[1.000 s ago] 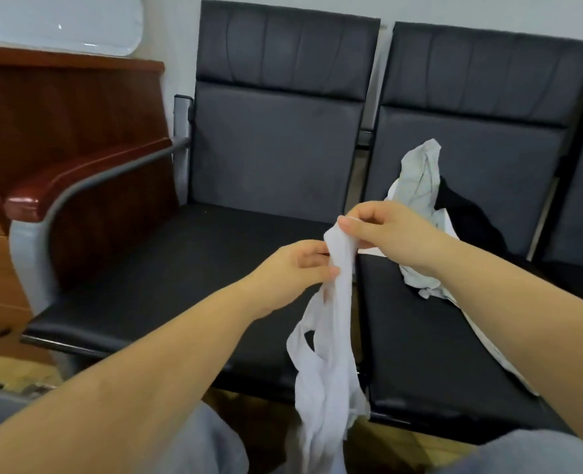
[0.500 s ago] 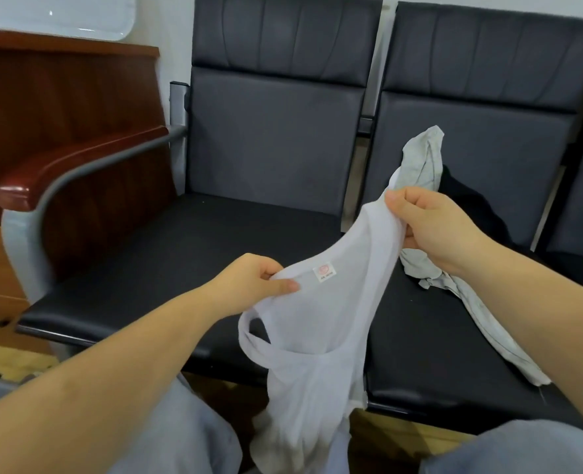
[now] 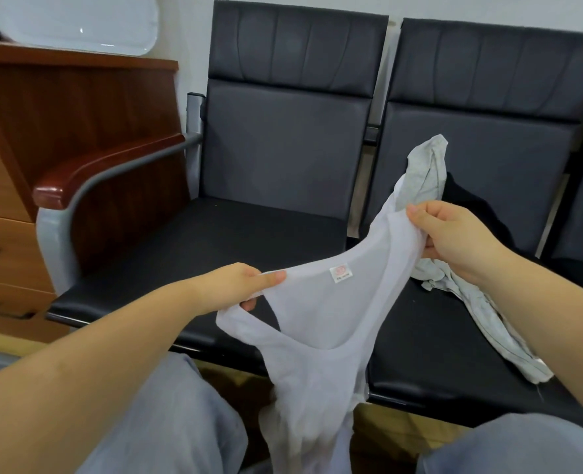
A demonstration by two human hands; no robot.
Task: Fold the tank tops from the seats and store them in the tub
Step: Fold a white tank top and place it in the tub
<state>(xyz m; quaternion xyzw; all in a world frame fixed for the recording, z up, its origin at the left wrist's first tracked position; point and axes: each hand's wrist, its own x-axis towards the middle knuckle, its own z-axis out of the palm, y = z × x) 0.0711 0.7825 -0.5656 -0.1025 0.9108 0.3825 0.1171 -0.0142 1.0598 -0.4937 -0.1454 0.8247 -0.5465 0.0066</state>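
A person seated before a row of dark seats holds a white tank top spread between two bare hands, its neckline open toward the camera and a small label showing just inside the back of the neck. The left hand is closed in a pinch, thumb over fingers, on the near left shoulder strap; the right hand is closed around the far right strap, held higher and farther out, so the top hangs slanted, its body falling between the person's knees toward the floor.

The step in hand appears to be the opening-out of the first garment, ahead of any fold. The next move likely calls for levelling the two straps, shaking the body straight and laying it flat on the bare left seat, or on the lap, so the sides can be brought in evenly.

On the right seat, just beyond the right hand, a grey tank top lies crumpled, part propped against the backrest and part trailing toward the near edge; a black garment sits behind it, though whether that is also a tank top is hard to tell from this angle. Both wait to be folded. The tub is not in view. A wooden cabinet stands at far left, beside the seat's armrest.
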